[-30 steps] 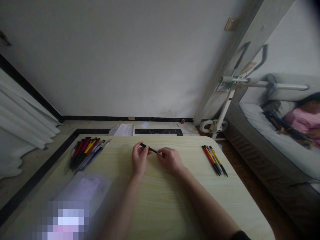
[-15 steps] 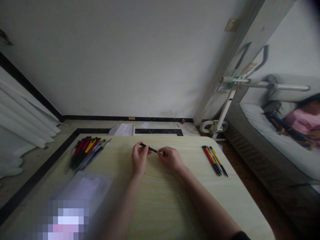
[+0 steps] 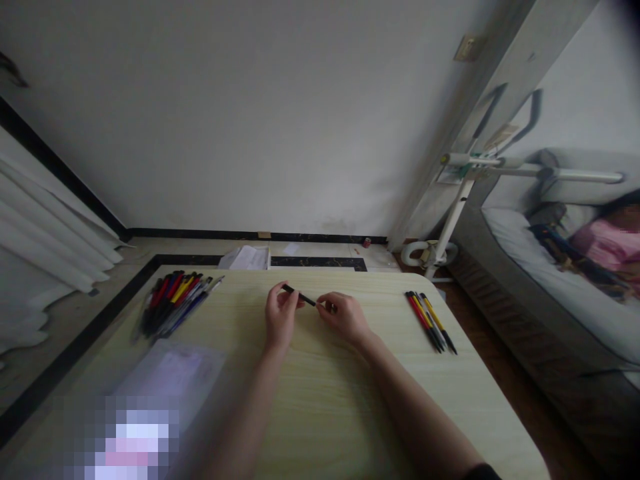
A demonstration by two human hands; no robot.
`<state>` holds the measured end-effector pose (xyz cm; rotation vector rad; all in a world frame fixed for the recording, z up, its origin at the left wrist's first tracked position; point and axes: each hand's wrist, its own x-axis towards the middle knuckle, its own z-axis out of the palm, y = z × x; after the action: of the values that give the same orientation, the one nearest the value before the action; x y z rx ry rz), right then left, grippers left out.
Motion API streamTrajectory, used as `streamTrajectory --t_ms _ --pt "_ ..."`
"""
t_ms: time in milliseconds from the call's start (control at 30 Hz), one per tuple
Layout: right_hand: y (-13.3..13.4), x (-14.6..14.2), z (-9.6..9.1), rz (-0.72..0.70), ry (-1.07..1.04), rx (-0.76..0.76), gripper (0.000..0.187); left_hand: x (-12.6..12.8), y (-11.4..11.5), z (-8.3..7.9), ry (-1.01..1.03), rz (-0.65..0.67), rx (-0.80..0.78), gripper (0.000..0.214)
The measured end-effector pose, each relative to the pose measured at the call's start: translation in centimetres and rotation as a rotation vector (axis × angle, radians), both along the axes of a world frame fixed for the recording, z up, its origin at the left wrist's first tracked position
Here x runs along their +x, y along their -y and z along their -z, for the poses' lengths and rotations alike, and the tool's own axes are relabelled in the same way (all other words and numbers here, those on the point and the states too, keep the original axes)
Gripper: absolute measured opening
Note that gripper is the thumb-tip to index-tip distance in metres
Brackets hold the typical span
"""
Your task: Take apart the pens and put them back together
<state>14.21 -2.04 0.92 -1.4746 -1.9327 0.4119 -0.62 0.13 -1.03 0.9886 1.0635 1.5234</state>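
A slim black pen (image 3: 301,295) is held slantwise above the far middle of the wooden table (image 3: 320,413). My left hand (image 3: 281,313) is closed around its upper left part, thumb lying along the barrel. At the pen's lower right end, my right hand (image 3: 344,315) pinches the tip between thumb and fingers; what exactly lies under those fingertips is hidden. Off to the right, several pens (image 3: 431,322) in red, yellow, black and clear lie side by side. On the left is a heap of pens (image 3: 175,300) in mixed colours.
A clear plastic bag (image 3: 170,370) lies at the table's left, its near part blurred out. Beyond the far edge stands a white box with papers (image 3: 245,257). White exercise equipment (image 3: 453,213) stands right of the table, before a grey sofa (image 3: 510,247) with a person in pink.
Both hands keep their hold on the pen and have hardly moved. The whole view has shifted very slightly.
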Motion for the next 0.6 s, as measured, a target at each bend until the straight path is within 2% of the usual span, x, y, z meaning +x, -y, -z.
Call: streamTrajectory --t_ms 400,600 --pt "-0.3 0.6 0.0 -0.013 -0.005 -0.004 0.016 0.0 0.0 0.0 -0.044 -0.002 0.004 0.048" --pt "-0.5 1.3 -0.1 -0.016 0.032 -0.060 0.018 0.0 -0.1 0.2 -0.031 0.018 0.006 0.049"
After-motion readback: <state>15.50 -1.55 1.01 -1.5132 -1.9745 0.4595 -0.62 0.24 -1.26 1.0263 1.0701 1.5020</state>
